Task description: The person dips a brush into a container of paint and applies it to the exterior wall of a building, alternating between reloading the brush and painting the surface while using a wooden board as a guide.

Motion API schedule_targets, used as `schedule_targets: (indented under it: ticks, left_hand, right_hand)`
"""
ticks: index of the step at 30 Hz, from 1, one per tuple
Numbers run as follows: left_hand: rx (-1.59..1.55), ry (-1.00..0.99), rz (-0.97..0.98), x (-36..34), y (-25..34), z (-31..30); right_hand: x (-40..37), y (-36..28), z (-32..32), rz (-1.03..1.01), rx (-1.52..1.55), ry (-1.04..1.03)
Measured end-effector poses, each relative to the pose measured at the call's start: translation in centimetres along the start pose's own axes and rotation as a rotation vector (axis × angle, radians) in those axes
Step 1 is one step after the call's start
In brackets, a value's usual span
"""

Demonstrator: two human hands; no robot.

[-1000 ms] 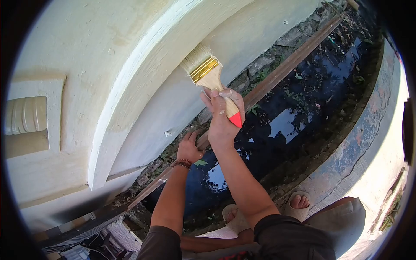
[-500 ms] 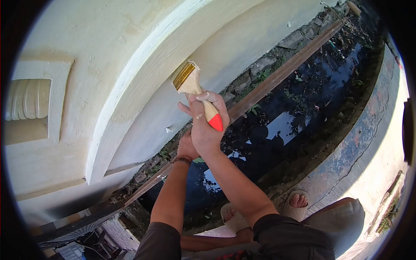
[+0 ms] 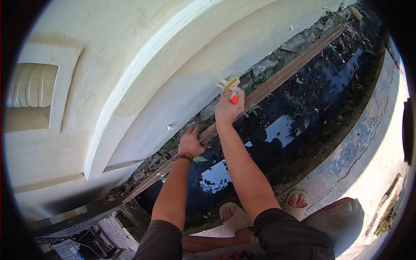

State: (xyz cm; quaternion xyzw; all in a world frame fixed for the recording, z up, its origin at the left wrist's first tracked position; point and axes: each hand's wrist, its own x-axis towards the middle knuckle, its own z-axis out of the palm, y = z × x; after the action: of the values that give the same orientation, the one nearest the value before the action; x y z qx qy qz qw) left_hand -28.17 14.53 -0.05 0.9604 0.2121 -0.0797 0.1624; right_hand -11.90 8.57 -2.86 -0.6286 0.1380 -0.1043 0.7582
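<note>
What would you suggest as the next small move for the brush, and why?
I would probably draw the brush gently along the wall's lower edge: the right hand holds it with bristles splayed near that edge, while the left hand is on the wooden beam.

Right hand (image 3: 229, 106) gripping paintbrush (image 3: 231, 88) above wooden beam (image 3: 286, 76), left hand (image 3: 190, 142) resting on beam, dark water lying beside beam.

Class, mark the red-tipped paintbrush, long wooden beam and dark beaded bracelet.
Red-tipped wooden paintbrush (image 3: 234, 99): head view, red handle tip.
Long brown wooden beam (image 3: 286, 73): head view, upper-right stretch.
Dark beaded bracelet (image 3: 185, 156): head view, strands.
</note>
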Motion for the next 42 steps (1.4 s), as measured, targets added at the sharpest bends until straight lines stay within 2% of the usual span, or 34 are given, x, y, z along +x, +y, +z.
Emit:
schedule_targets:
  ticks: [1,3,4,6,7,9,12,13,15,16,18,20,21,23,24,27,30,32,34,36,38,40,42]
  left_hand:
    - [0.006,-0.012,-0.014,-0.1,0.1,0.0]
    - [0.007,-0.035,-0.028,-0.1,0.1,0.1]
    - [0.011,-0.059,-0.044,-0.1,0.0,0.1]
    - [-0.023,-0.070,-0.008,0.0,-0.7,0.9]
    - [-0.012,-0.066,-0.015,-0.2,-0.6,0.8]
    - [0.002,-0.092,-0.055,0.0,-0.1,0.1]
    - [-0.004,-0.040,-0.049,-0.1,0.3,-0.1]
    - [-0.005,-0.040,-0.045,-0.1,0.5,-0.1]
    - [0.023,-0.010,-0.011,-0.2,0.5,-0.3]
    - [0.025,-0.013,-0.012,-0.2,0.5,-0.3]
    - [0.012,-0.043,-0.040,-0.1,0.5,-0.3]
    - [0.012,-0.058,-0.044,0.0,0.7,-0.4]
    - [0.014,-0.071,-0.051,-0.1,0.8,-0.5]
    - [0.037,-0.068,-0.003,0.2,-1.6,1.7]
    - [0.056,-0.065,0.042,0.3,-2.4,2.4]
    - [-0.029,-0.062,-0.059,0.0,-0.2,0.4]
    - [-0.033,-0.098,-0.100,-0.1,1.6,-1.3]
    - [-0.014,-0.052,-0.039,-0.1,0.6,-0.3]
    - [-0.006,-0.067,-0.043,0.0,0.3,-0.1]
    - [0.013,-0.066,-0.057,0.0,0.4,-0.2]
    - [0.028,-0.067,-0.068,-0.1,0.5,-0.2]
    - [0.030,-0.072,-0.061,-0.1,0.4,-0.1]
    - [0.012,-0.075,-0.061,0.1,0.6,-0.2]
  right_hand:
    - [-0.2,-2.3,0.3,-0.001,-0.002,-0.001]
    - [-0.7,-7.7,1.3,0.310,0.316,-0.186]
    - [-1.0,-9.8,0.4,0.307,0.312,-0.183]
    - [-2.3,-12.8,-2.1,0.400,0.733,-0.292]
    - [-2.2,-12.8,-2.5,0.398,0.732,-0.289]
    - [-1.4,-12.3,-3.4,0.370,0.760,-0.109]
    - [1.5,-4.2,-2.3,0.464,0.628,0.009]
    - [2.0,-4.2,-2.2,0.462,0.628,0.011]
    - [2.6,-4.7,-1.7,0.321,0.344,0.018]
    - [2.6,-5.1,-1.2,0.324,0.343,0.018]
    - [2.4,-6.7,0.3,0.279,0.376,-0.166]
    - [0.9,-12.1,-0.5,0.271,0.592,-0.283]
    - [0.1,-14.2,-1.6,0.270,0.592,-0.280]
    - [-1.2,-16.7,-3.3,0.318,0.859,-0.400]
    - [-1.2,-16.2,-3.1,0.316,0.861,-0.395]
    - [0.5,-11.3,-1.5,0.293,0.620,-0.047]
    - [3.8,-9.7,-0.3,0.266,0.558,-0.150]
    - [3.7,-15.0,-1.6,0.345,0.600,-0.203]
    - [3.2,-17.7,-3.3,0.286,0.867,-0.417]
    - [4.0,-16.7,-3.3,0.328,0.831,-0.341]
    - [5.9,-13.3,-2.3,0.305,0.640,-0.057]
    - [6.9,-14.4,-1.8,0.312,0.644,-0.051]
    - [6.9,-16.4,-2.1,0.277,0.651,-0.327]
